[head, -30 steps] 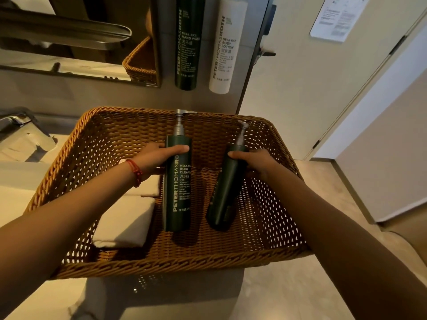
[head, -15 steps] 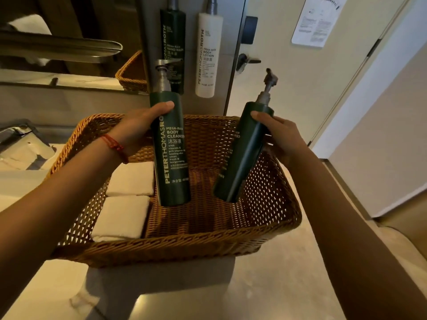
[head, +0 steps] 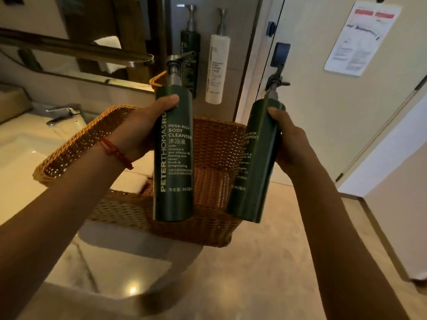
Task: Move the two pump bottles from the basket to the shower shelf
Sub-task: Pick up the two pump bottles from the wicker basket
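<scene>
My left hand [head: 141, 128] grips a dark green body cleanser pump bottle [head: 174, 162], held upright in front of the wicker basket [head: 76, 146]. A second dark green pump bottle, the shampoo [head: 254, 162], tilts slightly to the right in my right hand [head: 291, 144]. Both bottles are lifted clear of the basket, which stands on the pale counter. No shower shelf is in view.
Folded white towels [head: 134, 179] lie in the basket's left part. A green and a white pump bottle [head: 217, 68] hang on the wall behind. A tap [head: 62, 113] and sink sit at left, a mirror above, a door [head: 323, 100] with a posted notice at right.
Both hands have raised the two bottles out of the basket and brought them closer to me. The view has swung to the right, towards the door.
</scene>
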`<state>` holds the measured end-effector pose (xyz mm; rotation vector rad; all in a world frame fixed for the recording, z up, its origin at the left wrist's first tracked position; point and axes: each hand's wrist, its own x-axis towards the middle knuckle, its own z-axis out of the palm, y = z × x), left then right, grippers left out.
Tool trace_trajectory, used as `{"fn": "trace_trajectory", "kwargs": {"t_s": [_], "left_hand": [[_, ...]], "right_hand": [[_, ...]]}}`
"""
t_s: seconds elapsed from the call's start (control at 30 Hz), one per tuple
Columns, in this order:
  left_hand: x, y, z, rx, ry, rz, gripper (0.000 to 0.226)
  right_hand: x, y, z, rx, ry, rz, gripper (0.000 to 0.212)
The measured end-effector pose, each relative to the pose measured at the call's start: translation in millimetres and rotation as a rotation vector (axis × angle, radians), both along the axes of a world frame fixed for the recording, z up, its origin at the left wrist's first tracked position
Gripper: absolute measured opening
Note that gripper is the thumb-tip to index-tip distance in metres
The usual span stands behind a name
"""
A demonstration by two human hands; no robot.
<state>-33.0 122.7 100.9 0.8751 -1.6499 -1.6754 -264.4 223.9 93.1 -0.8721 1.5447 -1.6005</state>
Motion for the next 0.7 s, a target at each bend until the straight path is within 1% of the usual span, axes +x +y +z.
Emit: {"fn": "trace_trajectory", "kwargs": {"t_s": [0.07,0.13,0.17,0.23,0.33,0.4,0.47,0.57,0.7], "left_hand": [[1,23,-6,0.031,0.03,0.077,0.047],[6,47,-13,0.075,0.041,0.161,0.03],[10,59,-16,0.094,0.04,0.214,0.027],[22,80,-24,0.121,0.037,0.311,0.028],[48,109,-39,0.124,0.01,0.42,0.052],[68,126,-52,0.125,-0.015,0.505,0.063],[91,145,-66,0.144,-0.029,0.604,0.07],[128,182,-85,0.196,-0.051,0.727,0.075],[186,243,-101,0.222,-0.024,0.933,0.059]], "right_hand": [[-3,13,-6,0.008,0.019,0.055,0.027],[0,26,-13,0.027,0.016,0.125,0.03],[3,31,-16,0.031,0.011,0.17,0.032],[13,41,-23,0.025,0.006,0.242,0.03],[36,53,-31,0.025,-0.001,0.297,0.018],[56,58,-36,0.045,0.007,0.344,0.017],[79,61,-40,0.069,0.058,0.394,0.019],[119,69,-50,0.104,0.09,0.523,0.019],[188,83,-68,0.157,0.105,0.687,0.019]]}}
